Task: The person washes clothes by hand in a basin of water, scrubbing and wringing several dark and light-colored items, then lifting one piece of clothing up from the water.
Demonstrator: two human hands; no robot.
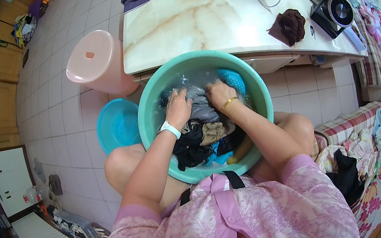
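Observation:
A large green plastic basin [259, 91] holds water and wet clothes in front of me. My left hand [178, 108], a pale watch at its wrist, rests at the left side of a grey wet garment [204, 109]. My right hand [220, 94], with a gold bracelet, is at the garment's right side, its fingers curled and their tips partly hidden in the water. Beside it lies a blue dotted cloth item [232, 81]. Nearer my body are black clothes [191, 150], a bunched beige cloth [212, 132] and a bright blue cloth [221, 157].
A marble-patterned table [178, 29] stands just beyond the basin, bearing a brown cloth [288, 27] and a black device [333, 15]. To the left are a pink stool [92, 58] and a blue basin [118, 125]. Clothes cover a plaid sofa [349, 120] on the right.

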